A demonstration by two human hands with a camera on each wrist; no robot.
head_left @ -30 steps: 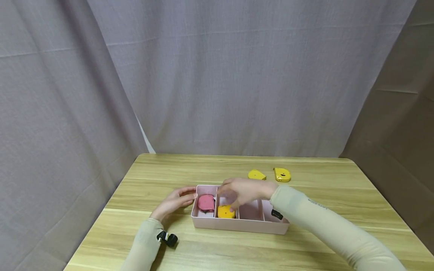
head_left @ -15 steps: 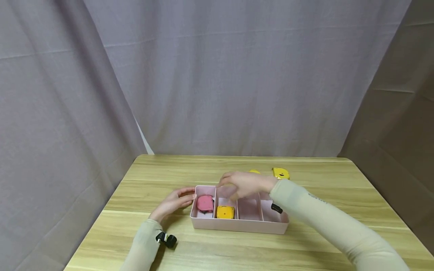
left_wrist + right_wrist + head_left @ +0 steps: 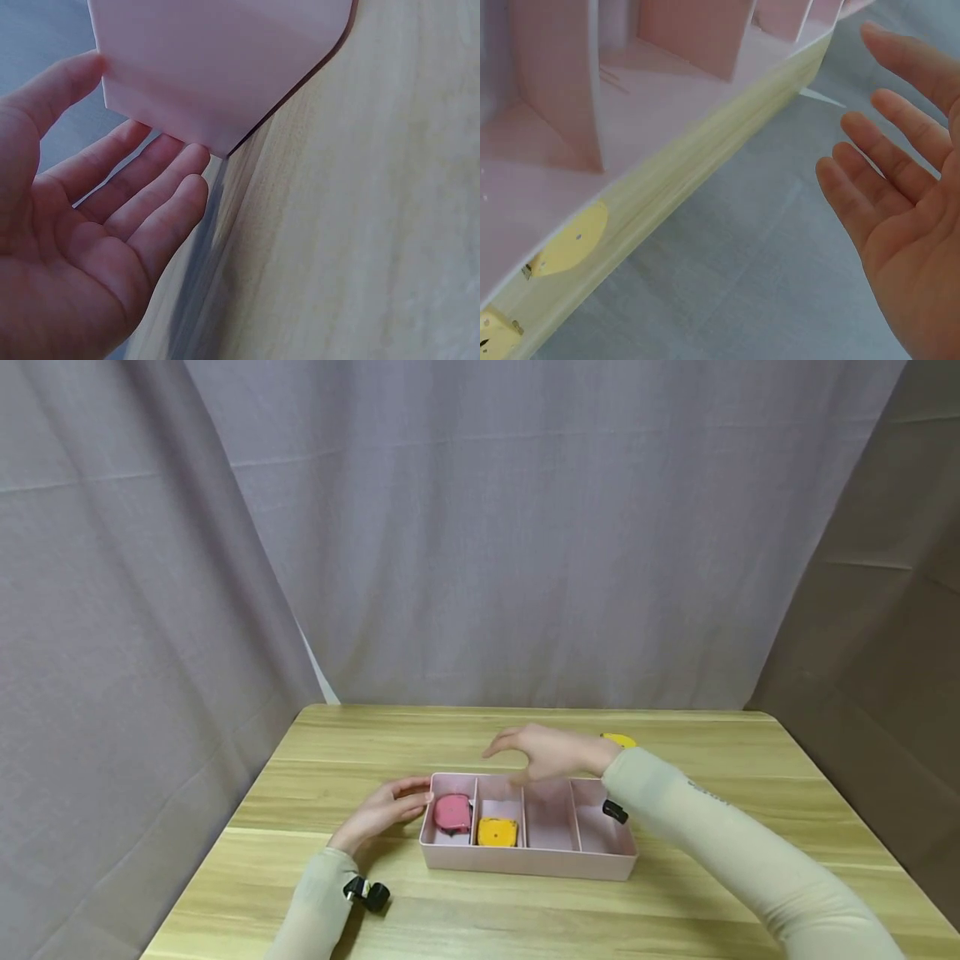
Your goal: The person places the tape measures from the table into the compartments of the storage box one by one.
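A pink tray (image 3: pixel 525 863) with four compartments lies mid-table. A pink tape measure (image 3: pixel 452 812) sits in its leftmost compartment and a yellow one (image 3: pixel 497 832) in the second. My left hand (image 3: pixel 382 810) lies open, its fingers (image 3: pixel 161 176) against the tray's left end wall (image 3: pixel 217 67). Above the tray's far rim hovers my right hand (image 3: pixel 543 752), open and empty (image 3: pixel 900 195). Behind it a yellow tape measure (image 3: pixel 620 740) lies on the table, partly hidden. The right wrist view shows two yellow tape measures (image 3: pixel 566 241) (image 3: pixel 495 335) past the tray wall (image 3: pixel 667 97).
The wooden table (image 3: pixel 675 893) is hemmed in by grey curtains at the back and on both sides. The tray's two right compartments hold nothing. Black wrist cameras (image 3: pixel 367 893) (image 3: pixel 615 812) sit on both sleeves.
My right hand rose from the yellow tape measure in the second compartment and drew back over the far rim, now covering one yellow tape measure behind. The left hand stayed put.
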